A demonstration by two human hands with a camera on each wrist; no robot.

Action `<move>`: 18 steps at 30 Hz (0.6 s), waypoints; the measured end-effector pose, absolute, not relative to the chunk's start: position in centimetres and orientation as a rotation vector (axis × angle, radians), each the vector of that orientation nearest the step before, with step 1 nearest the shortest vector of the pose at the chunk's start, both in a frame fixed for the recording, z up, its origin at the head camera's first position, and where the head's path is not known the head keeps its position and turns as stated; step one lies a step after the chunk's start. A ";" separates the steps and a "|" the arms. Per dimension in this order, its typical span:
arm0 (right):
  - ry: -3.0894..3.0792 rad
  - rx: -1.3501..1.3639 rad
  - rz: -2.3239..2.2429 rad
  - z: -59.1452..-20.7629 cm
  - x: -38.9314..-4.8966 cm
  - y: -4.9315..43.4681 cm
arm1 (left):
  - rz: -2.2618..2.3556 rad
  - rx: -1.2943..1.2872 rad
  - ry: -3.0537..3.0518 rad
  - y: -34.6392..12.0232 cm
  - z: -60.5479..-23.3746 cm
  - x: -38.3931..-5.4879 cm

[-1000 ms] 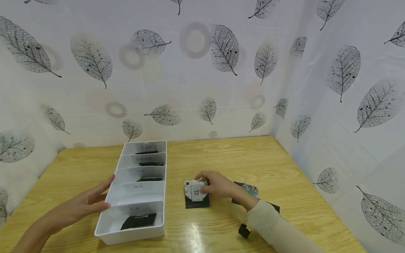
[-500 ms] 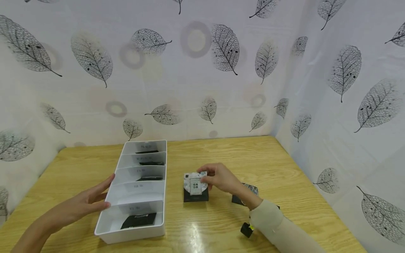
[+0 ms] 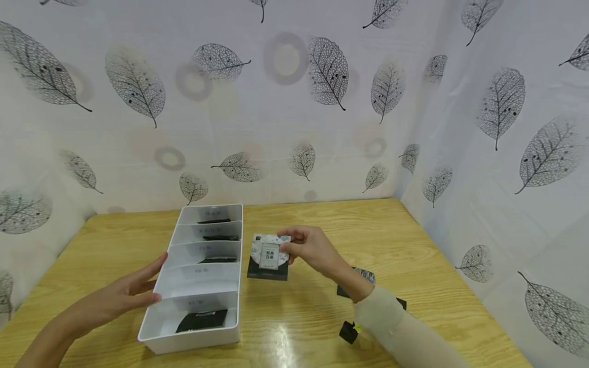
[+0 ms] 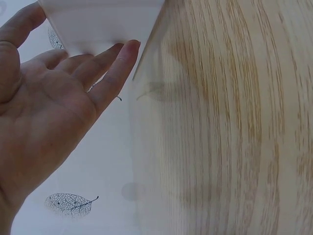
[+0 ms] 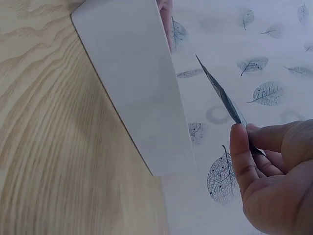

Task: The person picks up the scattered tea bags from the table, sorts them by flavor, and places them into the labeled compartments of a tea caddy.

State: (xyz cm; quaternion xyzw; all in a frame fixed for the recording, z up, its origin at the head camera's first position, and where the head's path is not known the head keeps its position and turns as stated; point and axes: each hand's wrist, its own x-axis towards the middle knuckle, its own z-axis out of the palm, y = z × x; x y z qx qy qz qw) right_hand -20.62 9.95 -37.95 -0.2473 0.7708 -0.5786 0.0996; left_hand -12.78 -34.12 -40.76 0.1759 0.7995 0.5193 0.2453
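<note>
My right hand pinches a flat tea sachet, printed grey-white above with a black lower band, between thumb and fingers. It is held up over the table just right of a long white divided box. Edge-on, the same sachet shows thin in the right wrist view. My left hand touches the box's left side, fingers and thumb spread and fairly straight. In the left wrist view, its fingertips lie against the box's outer wall. Black sachets lie in several compartments; the second from the front shows none.
Right of the box, partly behind my right forearm, lie a sachet with a patterned print and a black one. A small black object with a yellow spot sits nearer the front. Leaf-patterned cloth borders the wooden table.
My right hand has lifted the tea sachet from the table and carried it left toward the box. My left hand and the box have stayed in place.
</note>
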 end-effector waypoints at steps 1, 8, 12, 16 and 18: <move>2.268 -0.733 -1.724 -37.8 -20.6 9.8 | 1.416 0.473 2.176 -34.1 -40.7 -12.8; 2.223 -0.770 -1.759 -37.3 -20.8 8.5 | 1.421 0.454 2.156 -34.1 -40.8 -12.9; 2.203 -0.771 -1.769 -37.1 -20.8 8.0 | 1.437 0.462 2.152 -34.1 -40.9 -12.9; 2.200 -0.772 -1.772 -37.1 -21.0 7.5 | 1.430 0.465 2.168 -34.1 -40.9 -12.9; 2.217 -0.791 -1.777 -37.0 -21.2 7.2 | 1.427 0.462 2.172 -34.2 -40.9 -12.9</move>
